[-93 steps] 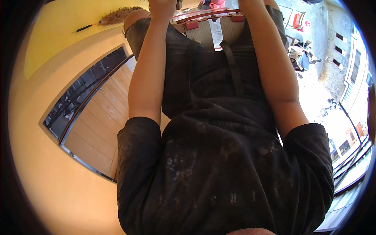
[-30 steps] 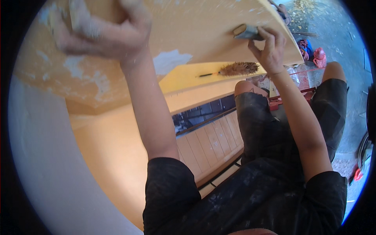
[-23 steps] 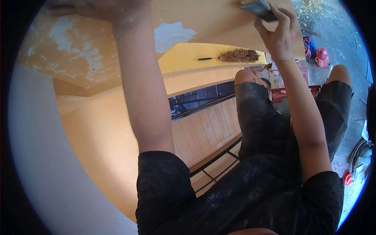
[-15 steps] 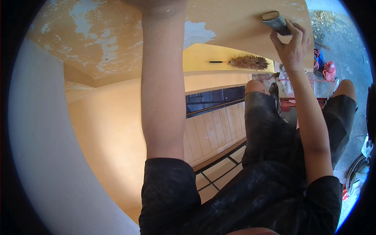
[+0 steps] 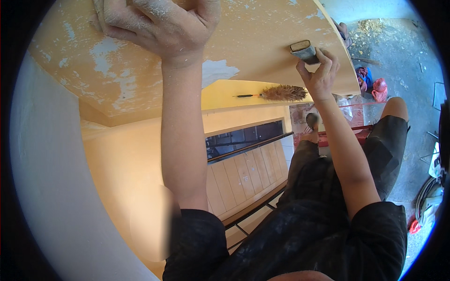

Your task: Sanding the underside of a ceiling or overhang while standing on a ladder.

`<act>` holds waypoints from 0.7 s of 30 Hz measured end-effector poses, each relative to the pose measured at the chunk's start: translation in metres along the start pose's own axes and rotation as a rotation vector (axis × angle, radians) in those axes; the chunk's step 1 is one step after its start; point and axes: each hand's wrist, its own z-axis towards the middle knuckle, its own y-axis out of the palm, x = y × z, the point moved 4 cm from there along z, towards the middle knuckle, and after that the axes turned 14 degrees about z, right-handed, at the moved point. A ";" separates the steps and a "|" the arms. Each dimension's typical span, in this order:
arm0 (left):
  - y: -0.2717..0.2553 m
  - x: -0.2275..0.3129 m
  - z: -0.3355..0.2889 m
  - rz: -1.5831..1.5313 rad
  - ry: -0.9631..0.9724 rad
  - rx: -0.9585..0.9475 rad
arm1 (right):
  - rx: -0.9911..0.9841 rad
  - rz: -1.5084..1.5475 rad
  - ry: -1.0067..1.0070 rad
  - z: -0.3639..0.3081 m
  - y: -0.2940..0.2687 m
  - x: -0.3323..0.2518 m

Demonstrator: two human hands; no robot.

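In my right hand is a sanding block, dark grey outside with a tan end face. Thumb and fingers grip its lower side while it lies against the tan painted wall. Dust coats my left hand, which is raised at the top edge with its fingers bent against the same wall. Thumb and fingers stand apart there, though some fingertips are cut off by the frame. Pale bare patches break up the paint around both hands.
A feather duster lies on a yellow ledge below the wall. Under me are red metal bars. On the grey floor at right are a pink plastic bag and coiled hose or cable.
The view has shifted, and more of my left hand now shows at the top. My right hand and the sanding block appear further left, still against the wall.
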 end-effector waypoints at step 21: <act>0.019 -0.004 -0.002 0.049 -0.002 0.294 | 0.092 0.134 -0.094 0.024 0.008 -0.023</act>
